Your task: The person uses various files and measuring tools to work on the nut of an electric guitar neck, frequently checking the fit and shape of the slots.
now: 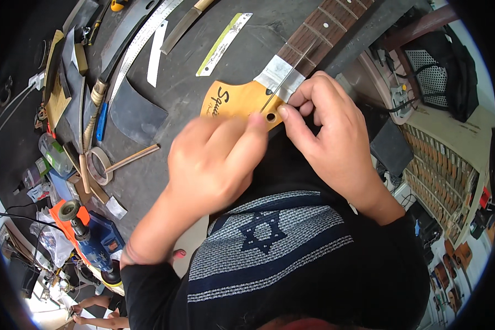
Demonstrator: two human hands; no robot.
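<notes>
Left hand [214, 154] grips thin rod [283, 82] over guitar neck [327, 33]; right hand [333, 132] touches its edge, grip unclear; tape roll [105, 179] left of neck.

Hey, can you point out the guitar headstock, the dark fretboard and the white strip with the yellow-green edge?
Guitar headstock [241, 98]: head view, on the bare amber wood of its face.
Dark fretboard [325, 26]: head view, on a pale dot inlay.
White strip [226, 46]: head view, midway along its flat face.
</notes>
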